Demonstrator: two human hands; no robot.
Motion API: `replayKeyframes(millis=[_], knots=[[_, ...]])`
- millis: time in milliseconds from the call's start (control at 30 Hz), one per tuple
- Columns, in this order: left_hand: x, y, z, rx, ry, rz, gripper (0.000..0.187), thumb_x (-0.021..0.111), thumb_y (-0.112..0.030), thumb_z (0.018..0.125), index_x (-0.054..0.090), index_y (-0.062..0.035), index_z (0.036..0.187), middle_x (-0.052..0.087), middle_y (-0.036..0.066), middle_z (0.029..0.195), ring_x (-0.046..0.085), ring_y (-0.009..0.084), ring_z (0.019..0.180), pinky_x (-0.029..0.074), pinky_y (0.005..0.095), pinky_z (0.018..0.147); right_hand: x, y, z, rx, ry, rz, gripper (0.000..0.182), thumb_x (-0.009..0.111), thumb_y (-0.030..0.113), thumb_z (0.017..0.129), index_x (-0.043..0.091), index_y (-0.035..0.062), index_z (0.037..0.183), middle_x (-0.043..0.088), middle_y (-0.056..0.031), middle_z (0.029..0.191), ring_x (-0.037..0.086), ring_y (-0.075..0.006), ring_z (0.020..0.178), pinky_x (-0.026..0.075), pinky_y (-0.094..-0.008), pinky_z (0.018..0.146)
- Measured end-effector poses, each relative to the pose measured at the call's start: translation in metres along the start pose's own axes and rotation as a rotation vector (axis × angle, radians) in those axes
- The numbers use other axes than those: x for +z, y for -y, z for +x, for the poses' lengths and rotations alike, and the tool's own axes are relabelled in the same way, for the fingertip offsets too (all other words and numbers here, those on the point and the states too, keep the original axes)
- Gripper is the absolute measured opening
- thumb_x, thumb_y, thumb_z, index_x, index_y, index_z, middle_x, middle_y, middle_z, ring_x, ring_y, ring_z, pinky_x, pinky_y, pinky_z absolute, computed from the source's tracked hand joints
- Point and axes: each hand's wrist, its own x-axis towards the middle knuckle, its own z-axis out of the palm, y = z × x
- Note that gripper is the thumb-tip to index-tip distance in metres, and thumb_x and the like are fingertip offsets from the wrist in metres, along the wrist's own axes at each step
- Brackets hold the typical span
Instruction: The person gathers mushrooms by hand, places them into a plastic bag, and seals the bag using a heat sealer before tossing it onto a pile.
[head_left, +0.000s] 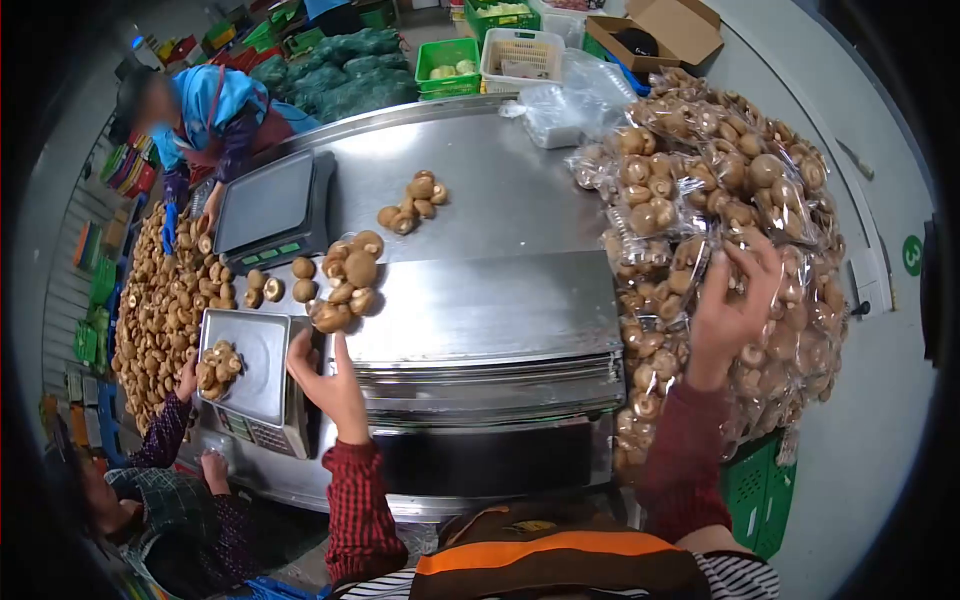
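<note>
My left hand is at the near edge of a heap of loose brown mushrooms on the steel table, its thumb and fingers spread apart with nothing between them. On the right, my right hand reaches over a large pile of clear-wrapped mushroom packs. Its fingers are bent around the edge of a wrapped pack, though the exact contact is hard to make out. A smaller mushroom cluster lies farther back on the table.
A scale holding mushrooms and a dark scale stand left. Beyond them is a big loose mushroom pile. Two co-workers lean in at the left. Plastic bags and crates are at the back.
</note>
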Motion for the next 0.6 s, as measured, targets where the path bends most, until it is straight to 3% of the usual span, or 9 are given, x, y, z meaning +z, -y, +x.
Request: replayKeyframes(millis=[67, 100, 133, 233, 333, 367, 467, 533, 600], knots=[[-0.007, 0.024, 0.028, -0.037, 0.027, 0.060, 0.060, 0.077, -0.019, 0.082, 0.047, 0.0027, 0.129, 0.049, 0.018, 0.124, 0.046, 0.0303, 0.121, 0.037, 0.0398, 0.105, 0.050, 0.043, -0.012, 0.385, 0.007, 0.440, 0.014, 0.067, 0.004, 0.085, 0.063, 0.0010, 0.098, 0.060, -0.0115, 0.104, 0.058, -0.0215, 0.096, 0.048, -0.0335, 0.086], [-0.008, 0.040, 0.037, -0.047, 0.061, 0.129, 0.076, 0.081, -0.025, 0.078, 0.041, 0.0051, 0.136, 0.044, 0.021, 0.133, 0.042, 0.0337, 0.127, 0.033, 0.0425, 0.109, 0.070, 0.081, -0.010, 0.393, 0.134, 0.407, 0.012, 0.068, 0.005, 0.085, 0.063, 0.0021, 0.095, 0.060, -0.0100, 0.099, 0.059, -0.0203, 0.093, 0.048, -0.0316, 0.083], [-0.009, 0.049, 0.043, -0.073, 0.127, 0.180, 0.093, 0.084, -0.031, 0.074, 0.034, 0.0086, 0.141, 0.040, 0.026, 0.139, 0.039, 0.0370, 0.131, 0.029, 0.0438, 0.112, 0.104, 0.097, -0.020, 0.360, 0.326, 0.541, 0.015, 0.069, 0.008, 0.085, 0.063, 0.0029, 0.097, 0.061, -0.0088, 0.097, 0.059, -0.0199, 0.092, 0.048, -0.0303, 0.082], [0.011, 0.071, 0.055, -0.110, 0.214, 0.047, 0.107, 0.086, -0.038, 0.070, 0.027, 0.0118, 0.144, 0.036, 0.030, 0.142, 0.036, 0.0395, 0.134, 0.027, 0.0437, 0.114, 0.225, 0.173, -0.056, 0.194, 0.690, 0.842, 0.037, 0.072, 0.033, 0.084, 0.067, 0.0030, 0.104, 0.063, -0.0138, 0.104, 0.057, -0.0300, 0.106, 0.045, -0.0394, 0.093], [0.024, 0.045, 0.062, -0.143, 0.312, 0.022, 0.105, 0.084, -0.041, 0.071, 0.029, 0.0092, 0.144, 0.040, 0.029, 0.137, 0.042, 0.0383, 0.129, 0.033, 0.0443, 0.109, 0.314, 0.232, -0.096, -0.033, 0.933, 0.860, 0.058, 0.066, 0.056, 0.081, 0.069, 0.0055, 0.110, 0.064, -0.0182, 0.112, 0.057, -0.0345, 0.109, 0.043, -0.0438, 0.097], [0.034, 0.049, 0.063, -0.086, 0.253, 0.022, 0.099, 0.085, -0.043, 0.069, 0.038, 0.0089, 0.139, 0.048, 0.028, 0.130, 0.048, 0.0377, 0.122, 0.038, 0.0438, 0.104, 0.328, 0.242, -0.104, -0.028, 0.940, 0.855, 0.058, 0.066, 0.056, 0.081, 0.069, 0.0055, 0.110, 0.064, -0.0182, 0.112, 0.057, -0.0345, 0.109, 0.043, -0.0438, 0.097], [0.041, 0.045, 0.076, 0.001, 0.419, 0.206, 0.093, 0.086, -0.046, 0.066, 0.049, 0.0094, 0.131, 0.055, 0.026, 0.122, 0.053, 0.0378, 0.117, 0.041, 0.0428, 0.102, 0.314, 0.245, -0.102, 0.001, 1.365, 0.831, 0.061, 0.059, 0.061, 0.085, 0.070, 0.0054, 0.108, 0.066, -0.0182, 0.110, 0.061, -0.0360, 0.104, 0.047, -0.0414, 0.092], [0.049, 0.041, 0.076, 0.124, 0.486, 0.195, 0.084, 0.086, -0.043, 0.067, 0.054, 0.0085, 0.126, 0.058, 0.025, 0.124, 0.054, 0.0355, 0.119, 0.043, 0.0396, 0.100, 0.298, 0.222, -0.112, 0.070, 1.304, 0.693, 0.057, 0.059, 0.059, 0.085, 0.072, 0.0061, 0.101, 0.067, -0.0174, 0.106, 0.063, -0.0351, 0.099, 0.049, -0.0428, 0.087], [0.056, 0.024, 0.071, 0.382, 0.735, 0.229, 0.086, 0.084, -0.048, 0.065, 0.055, 0.0047, 0.126, 0.057, 0.019, 0.128, 0.047, 0.0373, 0.127, 0.032, 0.0450, 0.110, 0.242, 0.186, -0.124, 0.211, 1.232, 0.576, 0.056, 0.060, 0.057, 0.086, 0.071, 0.0043, 0.102, 0.065, -0.0181, 0.105, 0.060, -0.0353, 0.102, 0.046, -0.0427, 0.089]])
